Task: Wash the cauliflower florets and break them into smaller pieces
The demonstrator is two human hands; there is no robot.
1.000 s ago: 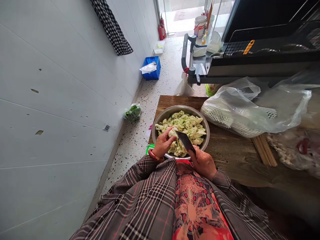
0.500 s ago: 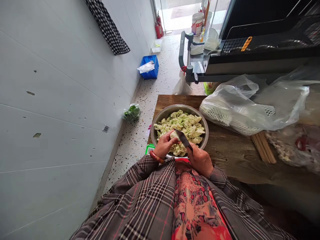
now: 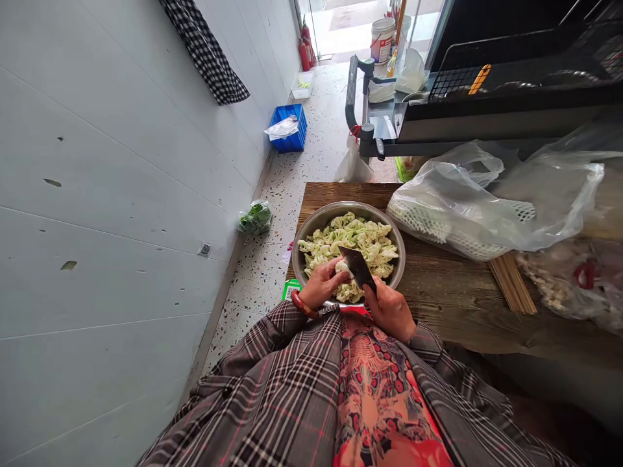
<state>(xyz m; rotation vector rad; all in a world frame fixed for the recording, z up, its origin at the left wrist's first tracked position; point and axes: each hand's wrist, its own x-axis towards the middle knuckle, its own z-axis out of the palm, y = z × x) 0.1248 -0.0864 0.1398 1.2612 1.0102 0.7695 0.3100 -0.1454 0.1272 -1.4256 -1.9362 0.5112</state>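
Note:
My left hand (image 3: pixel 322 284), with a reddish bangle at its wrist, pinches a small piece of cauliflower (image 3: pixel 342 266) over the near left part of a round metal bowl (image 3: pixel 400 263). My right hand (image 3: pixel 390 310) is closed round the handle of a dark, broad-bladed knife (image 3: pixel 357 264). The blade points up and left, its flat side showing, and lies right beside the held piece. Many pale cauliflower florets (image 3: pixel 363 235) fill the bowl, which stands on a dark wooden table (image 3: pixel 433 285).
Right of the bowl lies a clear plastic bag (image 3: pixel 467 201) with white netting. Beyond it are wooden sticks (image 3: pixel 512 283) and another filled bag (image 3: pixel 574 275). A dark-framed cart (image 3: pixel 374 150) stands behind the table. On the floor are bagged greens (image 3: pixel 256 218) and a blue crate (image 3: pixel 289 139).
The knife blade has turned so that more of its flat face shows. The left hand and the cauliflower piece have shifted only slightly.

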